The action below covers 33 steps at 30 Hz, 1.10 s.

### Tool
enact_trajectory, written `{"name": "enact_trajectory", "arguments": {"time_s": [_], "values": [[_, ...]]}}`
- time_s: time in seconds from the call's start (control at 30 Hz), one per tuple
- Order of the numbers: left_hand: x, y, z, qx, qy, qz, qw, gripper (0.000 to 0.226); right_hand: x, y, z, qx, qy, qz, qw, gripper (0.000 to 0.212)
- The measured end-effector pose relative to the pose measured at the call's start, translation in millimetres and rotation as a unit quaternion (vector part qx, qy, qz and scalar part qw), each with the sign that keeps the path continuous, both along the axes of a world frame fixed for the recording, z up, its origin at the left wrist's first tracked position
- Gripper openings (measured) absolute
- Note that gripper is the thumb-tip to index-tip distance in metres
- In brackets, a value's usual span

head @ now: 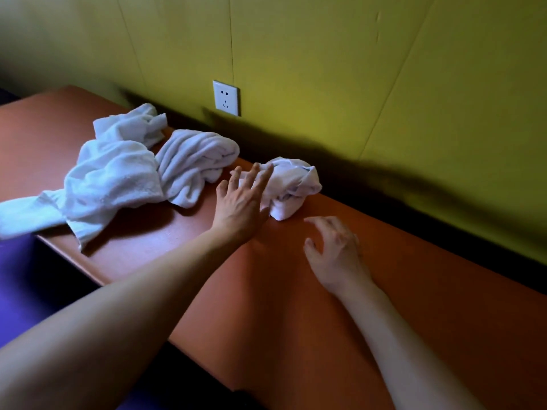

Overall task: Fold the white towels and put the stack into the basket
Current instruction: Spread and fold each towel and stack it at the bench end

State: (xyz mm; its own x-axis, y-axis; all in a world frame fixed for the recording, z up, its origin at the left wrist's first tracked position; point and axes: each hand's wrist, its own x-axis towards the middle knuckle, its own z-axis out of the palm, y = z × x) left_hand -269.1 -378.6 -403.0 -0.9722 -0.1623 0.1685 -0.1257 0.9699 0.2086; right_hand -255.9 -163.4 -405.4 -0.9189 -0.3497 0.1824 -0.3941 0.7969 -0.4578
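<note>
At frame centre the left hand [241, 202], fingers spread, partly hides a small crumpled towel [291, 184], while the right hand [334, 253] hovers loosely curled, holding nothing.

An orange-brown bench [296, 291] runs along the wall. On it lie crumpled white towels: a large heap [112, 184] (one end hanging over the near edge), a rolled towel [195, 161] beside it, and a small bundle [290, 184] apart.
</note>
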Motion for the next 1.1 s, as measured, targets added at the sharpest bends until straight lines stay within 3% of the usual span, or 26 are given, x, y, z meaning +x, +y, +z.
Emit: {"name": "enact_trajectory", "arguments": {"time_s": [0.17, 0.27, 0.47, 0.67, 0.77, 0.9, 1.0, 1.1], "values": [[11.5, 10.0, -6.0, 0.066, 0.014, -0.031, 0.997, 0.028, 5.7, 17.4, 0.1, -0.005, 0.000, -0.008, 1.000, 0.045], [39.3, 26.8, -12.9, 0.097, 0.027, -0.037, 0.994, 0.014, 18.0, 33.4, -1.5, 0.009, -0.003, -0.014, 1.000, 0.045], [113.3, 67.9, -27.6, 0.095, 0.024, -0.143, 0.985, 0.043, 66.0, 58.4, -2.9, 0.021, -0.011, -0.032, 0.999, 0.055], [181.1, 110.6, -25.8, 0.070, -0.060, -0.205, 0.974, 0.045, 135.1, 94.6, -3.9, 0.085, -0.027, -0.052, 0.995, 0.066], [204.4, 127.3, -7.3, 0.122, -0.061, -0.237, 0.962, 0.052, 158.9, 114.6, 1.3, 0.085, -0.026, -0.084, 0.993, 0.062], [231.1, 138.5, 24.7, 0.284, -0.009, -0.232, 0.930, 0.024, 180.4, 137.5, 15.5, 0.092, 0.028, -0.107, 0.990, 0.026], [236.1, 138.9, 59.5, 0.283, 0.043, -0.195, 0.938, 0.018, 190.2, 152.5, 33.7, 0.035, 0.077, -0.113, 0.990, 0.010], [236.6, 139.7, 101.5, 0.223, 0.102, -0.197, 0.949, 0.017, 191.7, 160.6, 60.3, -0.209, 0.040, -0.174, 0.961, 0.018]]}}
